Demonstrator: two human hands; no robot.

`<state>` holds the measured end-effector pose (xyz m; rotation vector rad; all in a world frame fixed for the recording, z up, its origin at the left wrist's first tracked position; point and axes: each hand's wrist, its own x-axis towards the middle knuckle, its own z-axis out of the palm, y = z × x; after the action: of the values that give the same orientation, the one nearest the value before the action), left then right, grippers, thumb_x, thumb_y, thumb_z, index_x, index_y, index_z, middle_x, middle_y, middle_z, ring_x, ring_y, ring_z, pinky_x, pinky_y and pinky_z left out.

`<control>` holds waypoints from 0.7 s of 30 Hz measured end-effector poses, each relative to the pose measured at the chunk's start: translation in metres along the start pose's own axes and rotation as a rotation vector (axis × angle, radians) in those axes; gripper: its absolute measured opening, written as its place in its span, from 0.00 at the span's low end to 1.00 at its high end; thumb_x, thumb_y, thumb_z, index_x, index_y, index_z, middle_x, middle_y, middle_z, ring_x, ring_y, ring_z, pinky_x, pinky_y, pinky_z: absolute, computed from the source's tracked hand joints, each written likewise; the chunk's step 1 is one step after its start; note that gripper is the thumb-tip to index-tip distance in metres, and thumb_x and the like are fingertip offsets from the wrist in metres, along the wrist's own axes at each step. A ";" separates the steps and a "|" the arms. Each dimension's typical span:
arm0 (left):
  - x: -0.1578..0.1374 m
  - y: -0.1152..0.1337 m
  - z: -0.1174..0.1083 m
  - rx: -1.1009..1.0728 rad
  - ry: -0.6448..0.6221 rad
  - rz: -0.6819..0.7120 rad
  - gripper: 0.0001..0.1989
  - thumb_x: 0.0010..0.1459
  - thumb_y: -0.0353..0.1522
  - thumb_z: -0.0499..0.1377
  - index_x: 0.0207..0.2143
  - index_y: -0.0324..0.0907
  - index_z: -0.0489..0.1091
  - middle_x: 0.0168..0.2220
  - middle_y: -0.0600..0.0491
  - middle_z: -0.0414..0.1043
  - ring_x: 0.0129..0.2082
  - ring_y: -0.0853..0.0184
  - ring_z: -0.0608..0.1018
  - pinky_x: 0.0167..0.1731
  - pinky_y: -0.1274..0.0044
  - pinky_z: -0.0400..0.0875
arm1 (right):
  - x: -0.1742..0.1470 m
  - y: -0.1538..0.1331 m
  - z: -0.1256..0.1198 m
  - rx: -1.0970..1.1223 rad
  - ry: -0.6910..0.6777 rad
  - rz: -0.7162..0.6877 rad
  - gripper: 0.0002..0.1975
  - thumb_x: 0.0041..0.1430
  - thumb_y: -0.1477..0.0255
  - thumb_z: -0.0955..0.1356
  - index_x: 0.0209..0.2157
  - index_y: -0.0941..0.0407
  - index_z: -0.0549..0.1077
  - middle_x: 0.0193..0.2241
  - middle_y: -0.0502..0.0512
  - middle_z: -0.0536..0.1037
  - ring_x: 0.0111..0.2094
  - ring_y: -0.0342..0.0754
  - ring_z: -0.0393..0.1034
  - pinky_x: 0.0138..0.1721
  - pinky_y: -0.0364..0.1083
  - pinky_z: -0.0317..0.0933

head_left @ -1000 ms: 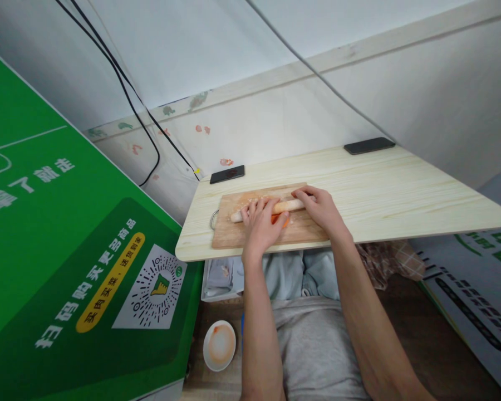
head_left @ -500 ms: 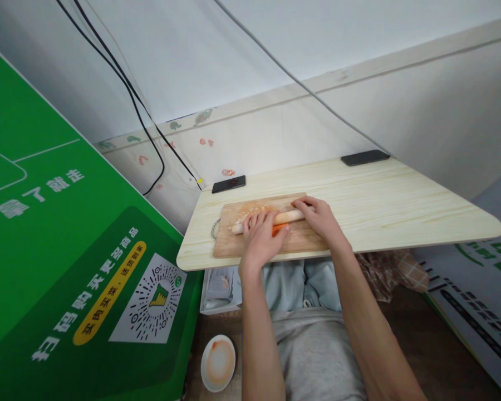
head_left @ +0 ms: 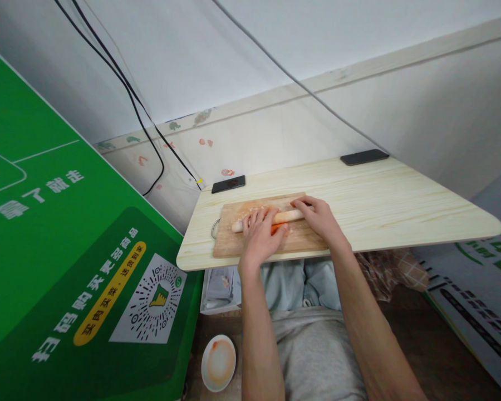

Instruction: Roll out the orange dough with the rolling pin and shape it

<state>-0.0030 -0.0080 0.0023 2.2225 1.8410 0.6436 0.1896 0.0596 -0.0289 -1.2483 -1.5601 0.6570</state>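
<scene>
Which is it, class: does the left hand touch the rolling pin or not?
Touching: in the head view, the left hand rests across the rolling pin.

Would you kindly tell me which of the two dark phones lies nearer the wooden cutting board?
The left phone, just beyond the cutting board near its left end; the right phone lies farther off, beside the lower end of the grey cable.

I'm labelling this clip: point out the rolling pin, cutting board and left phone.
Rolling pin (head_left: 288, 216), head view: middle of shaft.
Cutting board (head_left: 304, 238), head view: bare near-edge wood.
Left phone (head_left: 228, 184), head view: middle of dark face.
</scene>
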 end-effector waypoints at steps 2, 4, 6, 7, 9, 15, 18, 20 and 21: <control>-0.004 0.000 -0.004 -0.023 -0.025 0.008 0.24 0.75 0.42 0.60 0.69 0.50 0.72 0.74 0.50 0.70 0.76 0.56 0.67 0.79 0.58 0.52 | 0.000 0.001 0.000 0.009 0.002 0.000 0.15 0.65 0.60 0.68 0.36 0.53 0.84 0.41 0.59 0.89 0.46 0.59 0.81 0.55 0.55 0.70; -0.008 -0.002 -0.008 -0.051 -0.040 0.009 0.24 0.75 0.42 0.60 0.69 0.49 0.71 0.74 0.50 0.71 0.77 0.57 0.66 0.79 0.59 0.52 | 0.000 0.001 0.000 0.008 0.004 -0.001 0.15 0.65 0.60 0.68 0.36 0.53 0.84 0.41 0.59 0.89 0.46 0.59 0.81 0.55 0.55 0.70; -0.010 -0.004 -0.010 -0.074 -0.040 0.010 0.23 0.75 0.42 0.59 0.69 0.49 0.72 0.73 0.50 0.71 0.77 0.57 0.66 0.79 0.60 0.52 | 0.000 0.002 0.000 -0.002 0.002 -0.003 0.15 0.65 0.60 0.68 0.36 0.53 0.84 0.41 0.59 0.89 0.46 0.59 0.81 0.55 0.56 0.70; -0.010 -0.005 -0.011 -0.082 -0.035 0.011 0.23 0.75 0.41 0.59 0.69 0.49 0.72 0.73 0.50 0.71 0.77 0.57 0.67 0.80 0.60 0.52 | 0.000 0.002 0.000 -0.006 0.001 -0.005 0.14 0.64 0.60 0.68 0.36 0.53 0.84 0.40 0.59 0.89 0.46 0.59 0.81 0.55 0.56 0.70; -0.010 -0.008 -0.010 -0.088 -0.018 0.011 0.22 0.76 0.40 0.59 0.67 0.48 0.73 0.73 0.49 0.72 0.76 0.57 0.68 0.80 0.59 0.51 | 0.000 0.003 0.000 -0.004 -0.003 -0.011 0.14 0.64 0.62 0.68 0.36 0.52 0.84 0.40 0.59 0.89 0.46 0.59 0.81 0.55 0.56 0.70; -0.001 -0.012 0.003 -0.051 0.102 -0.013 0.22 0.77 0.40 0.58 0.68 0.46 0.72 0.69 0.47 0.76 0.73 0.56 0.71 0.79 0.59 0.53 | 0.000 0.004 0.000 -0.019 0.023 -0.067 0.12 0.64 0.67 0.68 0.39 0.53 0.85 0.42 0.59 0.89 0.45 0.59 0.81 0.54 0.56 0.71; 0.004 -0.009 0.009 -0.015 0.158 -0.049 0.21 0.78 0.42 0.56 0.66 0.47 0.74 0.68 0.48 0.78 0.72 0.55 0.72 0.77 0.59 0.55 | -0.002 -0.005 0.001 -0.172 0.065 -0.176 0.13 0.64 0.73 0.67 0.42 0.54 0.85 0.44 0.61 0.88 0.47 0.61 0.79 0.56 0.58 0.69; 0.006 -0.007 0.012 -0.002 0.167 -0.060 0.20 0.78 0.43 0.55 0.64 0.49 0.76 0.67 0.49 0.78 0.71 0.56 0.72 0.76 0.59 0.55 | -0.006 -0.016 0.003 -0.298 0.052 -0.239 0.17 0.65 0.77 0.64 0.43 0.54 0.85 0.45 0.63 0.87 0.50 0.62 0.77 0.57 0.58 0.67; 0.007 -0.007 0.012 0.001 0.163 -0.060 0.20 0.79 0.44 0.54 0.63 0.50 0.76 0.67 0.50 0.78 0.70 0.56 0.72 0.76 0.59 0.56 | -0.009 -0.021 0.004 -0.350 0.027 -0.249 0.19 0.65 0.79 0.63 0.45 0.55 0.86 0.47 0.64 0.87 0.51 0.62 0.76 0.56 0.58 0.66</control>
<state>-0.0027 0.0013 -0.0097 2.1641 1.9758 0.8350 0.1777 0.0447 -0.0150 -1.2767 -1.8236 0.2115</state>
